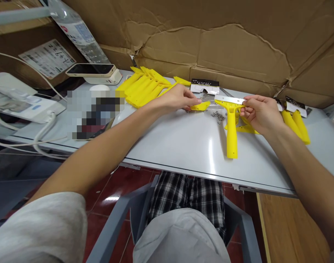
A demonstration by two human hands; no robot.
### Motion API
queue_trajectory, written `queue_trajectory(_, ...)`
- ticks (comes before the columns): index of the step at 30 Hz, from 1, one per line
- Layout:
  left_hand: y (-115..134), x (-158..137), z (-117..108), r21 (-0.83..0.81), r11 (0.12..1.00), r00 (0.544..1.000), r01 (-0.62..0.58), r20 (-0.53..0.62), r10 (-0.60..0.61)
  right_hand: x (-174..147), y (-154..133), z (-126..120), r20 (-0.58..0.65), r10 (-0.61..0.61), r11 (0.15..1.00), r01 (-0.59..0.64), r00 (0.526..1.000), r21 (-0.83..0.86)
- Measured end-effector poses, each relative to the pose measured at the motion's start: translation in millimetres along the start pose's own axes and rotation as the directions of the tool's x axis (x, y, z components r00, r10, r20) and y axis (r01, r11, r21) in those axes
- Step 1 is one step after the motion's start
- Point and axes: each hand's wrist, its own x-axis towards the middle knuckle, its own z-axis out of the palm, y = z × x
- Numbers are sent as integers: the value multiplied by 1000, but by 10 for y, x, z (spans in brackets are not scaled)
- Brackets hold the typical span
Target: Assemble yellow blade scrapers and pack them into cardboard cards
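Observation:
My right hand (261,113) pinches a yellow T-shaped scraper handle (232,135) at its right end, with a flat silver blade (228,99) lying along its wide top. The handle's stem points toward me. My left hand (180,98) has its thumb and fingers closed on a small pointed yellow plastic piece (201,106), a little left of the scraper. Between the hands lies a small heap of screws (218,115). Bare metal blades (208,98) rest behind them. More yellow parts (246,129) lie partly hidden behind the scraper and my right hand.
A row of yellow handles (145,89) lies at the back left. Black-and-white packages (204,87) and two more yellow handles (296,126) are on the white table (172,138). A phone (90,69), a bottle (79,34) and cables (43,135) stand left. Cardboard (216,51) walls the back.

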Motion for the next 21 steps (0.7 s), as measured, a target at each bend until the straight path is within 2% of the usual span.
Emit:
queue_trajectory(5, -55, 36, -17, 81, 996, 999, -34, -39, 38, 14, 14, 5, 7, 14, 1000, -14, 1000, -6)
queue_trajectory(10, -69, 48, -31, 122, 985, 992, -118, 53, 113, 24, 49, -10, 17, 8, 1000, -8, 1000, 6)
queue_trajectory(14, -44, 34, -18, 392, 903, 982, -176, 1, 191, 36, 64, -23, 36, -3, 1000, 3, 999, 7)
queue_trajectory(16, -25, 25, 14, 460, 866, 966, -195, -61, 250, 33, 64, -18, 42, -4, 1000, 3, 999, 7)
queue_trajectory(18, 10, 4, 68, 406, 890, 953, -206, -125, 277, 13, 64, 2, 43, 0, 1000, -1, 999, 4)
queue_trajectory(21, 98, -70, 175, 183, 971, 978, -153, -111, 175, -55, 69, 66, 42, 3, 1000, -3, 999, 3)
